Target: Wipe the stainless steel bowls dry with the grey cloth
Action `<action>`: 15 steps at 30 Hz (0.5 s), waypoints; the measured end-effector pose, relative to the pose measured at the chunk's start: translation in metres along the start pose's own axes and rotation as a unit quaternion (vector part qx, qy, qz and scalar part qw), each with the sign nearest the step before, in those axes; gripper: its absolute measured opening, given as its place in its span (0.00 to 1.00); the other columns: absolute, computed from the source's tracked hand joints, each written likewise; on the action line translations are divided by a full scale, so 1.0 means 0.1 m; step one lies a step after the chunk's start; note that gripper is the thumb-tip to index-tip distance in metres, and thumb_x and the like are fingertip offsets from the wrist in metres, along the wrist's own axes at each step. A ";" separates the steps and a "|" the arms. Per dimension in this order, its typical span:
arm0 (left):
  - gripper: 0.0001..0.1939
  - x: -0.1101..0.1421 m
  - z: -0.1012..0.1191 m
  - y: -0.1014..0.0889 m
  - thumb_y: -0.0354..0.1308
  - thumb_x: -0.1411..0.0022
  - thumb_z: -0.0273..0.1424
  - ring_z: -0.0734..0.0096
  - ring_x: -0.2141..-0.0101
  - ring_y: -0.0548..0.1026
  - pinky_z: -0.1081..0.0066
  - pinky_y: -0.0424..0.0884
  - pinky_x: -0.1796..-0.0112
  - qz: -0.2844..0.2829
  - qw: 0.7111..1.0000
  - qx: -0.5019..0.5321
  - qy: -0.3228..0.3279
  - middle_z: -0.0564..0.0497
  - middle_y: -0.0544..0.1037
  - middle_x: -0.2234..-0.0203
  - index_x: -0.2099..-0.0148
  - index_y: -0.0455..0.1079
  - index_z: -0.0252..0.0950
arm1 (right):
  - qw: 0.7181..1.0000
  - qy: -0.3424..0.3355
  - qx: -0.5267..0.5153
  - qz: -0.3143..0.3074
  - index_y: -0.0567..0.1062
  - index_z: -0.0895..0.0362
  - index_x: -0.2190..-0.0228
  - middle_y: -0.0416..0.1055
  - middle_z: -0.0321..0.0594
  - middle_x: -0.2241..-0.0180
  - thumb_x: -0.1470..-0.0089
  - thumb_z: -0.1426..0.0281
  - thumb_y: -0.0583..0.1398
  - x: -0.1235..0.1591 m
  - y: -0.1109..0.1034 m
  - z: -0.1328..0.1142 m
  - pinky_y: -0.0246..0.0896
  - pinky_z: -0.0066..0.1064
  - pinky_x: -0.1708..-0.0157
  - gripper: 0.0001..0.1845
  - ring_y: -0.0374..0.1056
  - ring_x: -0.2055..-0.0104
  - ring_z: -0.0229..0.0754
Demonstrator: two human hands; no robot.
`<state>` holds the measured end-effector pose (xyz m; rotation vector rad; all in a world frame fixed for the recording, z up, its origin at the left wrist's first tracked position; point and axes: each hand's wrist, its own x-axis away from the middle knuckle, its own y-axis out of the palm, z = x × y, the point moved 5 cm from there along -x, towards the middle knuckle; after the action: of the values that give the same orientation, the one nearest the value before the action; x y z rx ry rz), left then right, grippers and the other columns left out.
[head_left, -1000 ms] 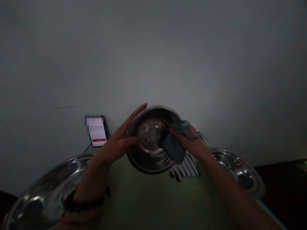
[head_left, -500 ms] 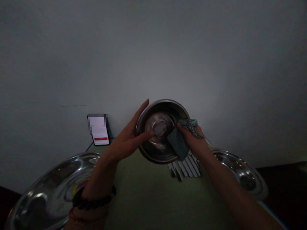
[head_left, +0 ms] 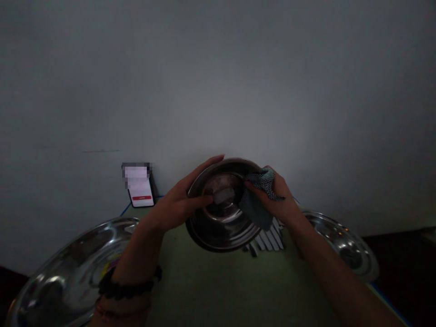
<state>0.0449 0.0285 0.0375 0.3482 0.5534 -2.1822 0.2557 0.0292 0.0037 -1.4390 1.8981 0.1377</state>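
A shiny metal bowl [head_left: 221, 234] is held up above the table, its hollow side turned toward me. My left hand [head_left: 177, 200] grips its left side, thumb inside and fingers behind the rim. In my right hand [head_left: 277, 195] is a grey-green cloth [head_left: 257, 209] with a checked edge, pressed over the bowl's right rim. The fingers behind the bowl on that side are hidden. Below the cloth, several flat pale-handled utensils [head_left: 269, 240] lie side by side, partly covered by the bowl; their kind is too dark to tell.
A large metal basin [head_left: 61, 268] stands at the left of the green table [head_left: 211, 286]. Another metal basin [head_left: 344, 247] sits at the right, partly behind my right forearm. A phone [head_left: 140, 186] with a lit screen leans against the grey wall [head_left: 218, 81].
The bowl has come down a little and to the left, and its tilt has changed. Both hands moved with it, the cloth still at its right rim.
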 end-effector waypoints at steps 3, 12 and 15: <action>0.36 0.00 -0.02 0.00 0.62 0.45 0.22 0.59 0.42 0.65 0.62 0.59 0.41 0.000 1.000 0.014 -0.012 0.57 0.65 0.39 0.38 0.59 0.53 | 1.000 0.000 0.019 -0.007 0.65 0.54 0.72 0.66 0.33 0.75 0.51 0.63 0.61 0.01 0.01 0.00 0.56 0.31 0.71 0.11 0.62 0.72 0.38; 0.35 0.02 -0.06 0.00 0.60 0.44 0.24 0.53 0.44 0.67 0.55 0.62 0.43 0.001 0.998 0.039 -0.051 0.51 0.66 0.39 0.36 0.57 0.49 | 0.999 0.006 0.017 -0.031 0.67 0.54 0.71 0.70 0.36 0.72 0.51 0.63 0.61 0.02 0.09 0.02 0.58 0.34 0.67 0.09 0.65 0.69 0.41; 0.35 0.02 -0.06 -0.01 0.60 0.43 0.24 0.52 0.43 0.67 0.53 0.62 0.43 -0.002 0.998 0.034 -0.055 0.51 0.67 0.40 0.36 0.57 0.49 | 0.999 0.005 0.016 -0.031 0.67 0.54 0.70 0.69 0.35 0.72 0.51 0.64 0.61 0.03 0.09 0.04 0.58 0.33 0.67 0.09 0.64 0.69 0.40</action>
<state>0.0438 0.0308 0.0319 0.2612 0.4207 -2.2135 0.2492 0.0324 -0.0039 -1.4790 1.8532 0.0707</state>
